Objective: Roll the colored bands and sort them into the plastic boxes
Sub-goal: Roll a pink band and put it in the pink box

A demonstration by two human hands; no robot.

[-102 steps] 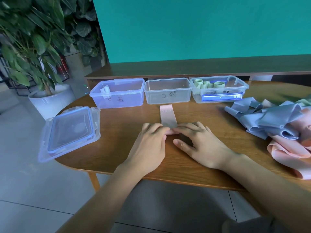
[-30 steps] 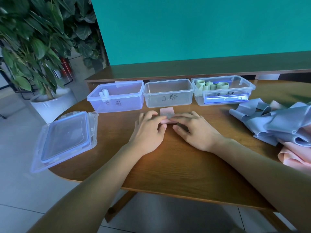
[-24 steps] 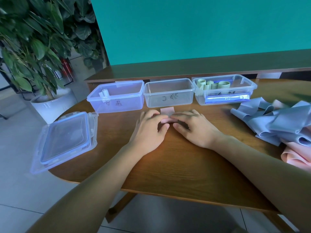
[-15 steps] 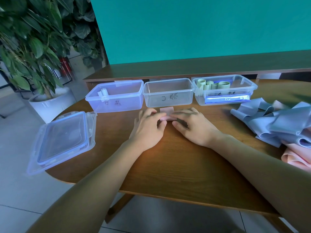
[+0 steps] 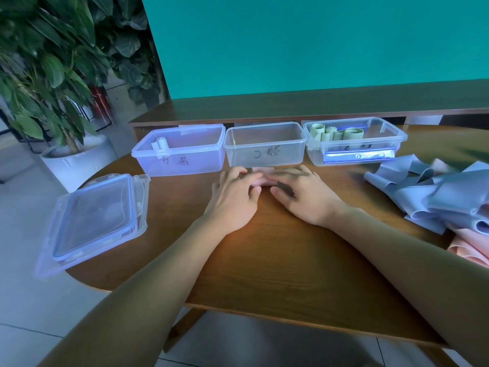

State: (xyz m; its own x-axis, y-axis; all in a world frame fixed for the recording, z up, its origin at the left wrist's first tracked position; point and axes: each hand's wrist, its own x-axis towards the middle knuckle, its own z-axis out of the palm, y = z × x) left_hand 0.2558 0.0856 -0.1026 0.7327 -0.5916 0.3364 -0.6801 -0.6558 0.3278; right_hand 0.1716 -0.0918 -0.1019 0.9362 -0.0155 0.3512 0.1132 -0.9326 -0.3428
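Almost no flat tail remains of the pink elastic band (image 5: 262, 176); left hand (image 5: 234, 196) and right hand (image 5: 304, 194) press flat-fingered on its roll at frame centre; keep even pressure.

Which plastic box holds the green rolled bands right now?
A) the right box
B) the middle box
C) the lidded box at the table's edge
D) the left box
A: the green rolled bands stand in the right box, while the middle box looks empty and the left box holds one pale roll.
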